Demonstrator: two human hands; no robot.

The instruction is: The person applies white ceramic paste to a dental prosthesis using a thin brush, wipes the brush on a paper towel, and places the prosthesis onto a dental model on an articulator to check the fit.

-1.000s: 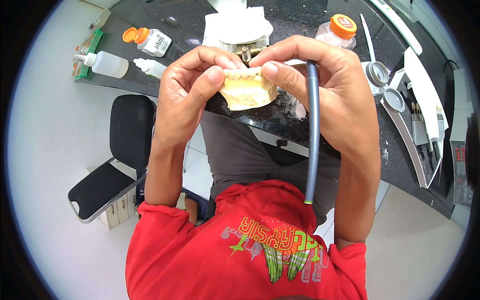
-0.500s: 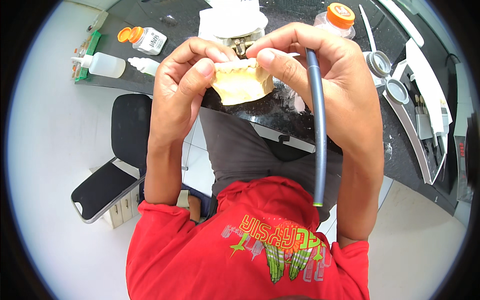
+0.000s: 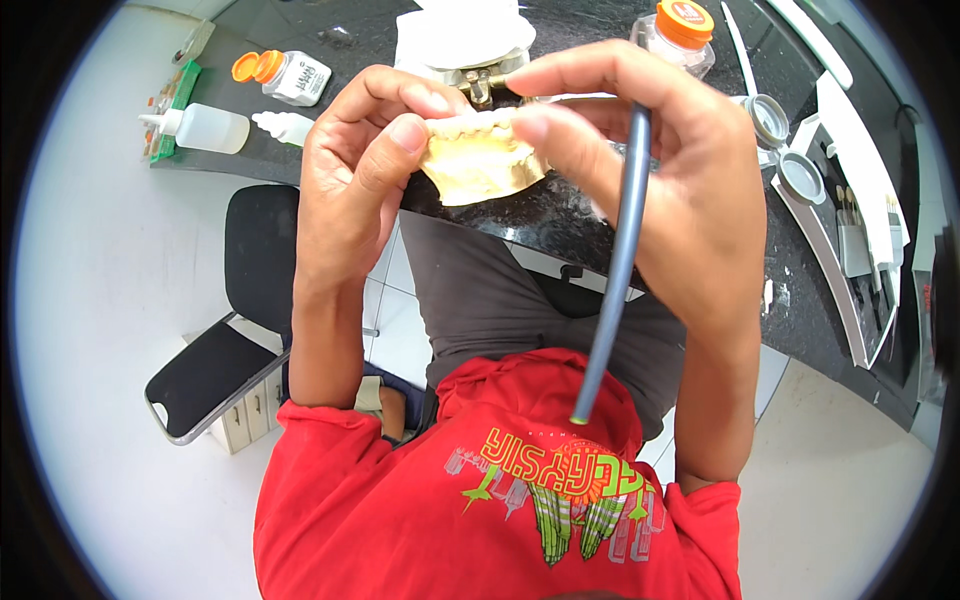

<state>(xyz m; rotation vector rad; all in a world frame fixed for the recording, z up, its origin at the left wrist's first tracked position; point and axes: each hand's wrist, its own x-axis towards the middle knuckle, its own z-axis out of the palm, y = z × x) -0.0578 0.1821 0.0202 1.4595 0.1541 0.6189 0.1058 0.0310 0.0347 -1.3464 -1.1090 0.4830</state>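
A yellowish plaster dental cast (image 3: 480,170) with a row of teeth along its upper edge is gripped by my left hand (image 3: 355,150), thumb in front and fingers curled behind. My right hand (image 3: 680,180) is closed around a slender tool with a dark blue-grey handle (image 3: 622,240), its rear end hanging toward my shirt. The tool's working end is hidden among the fingers. My right thumb, slightly blurred, lies at the cast's right side, while the index finger arches above it. Directly behind the cast stand a brass-coloured metal hinge (image 3: 482,88) and a white plaster block (image 3: 465,40).
On the black countertop (image 3: 370,35), bottles (image 3: 212,130) and an orange-capped bottle (image 3: 298,78) stand left. An orange-lidded jar (image 3: 680,35), a small open round container (image 3: 768,120) and a white tool case (image 3: 865,220) lie right. A black chair (image 3: 225,350) stands left.
The tool's rear end has swung left, toward my body's middle. My right index finger has lifted away from the cast. My left hand and the cast have shifted slightly left and up.
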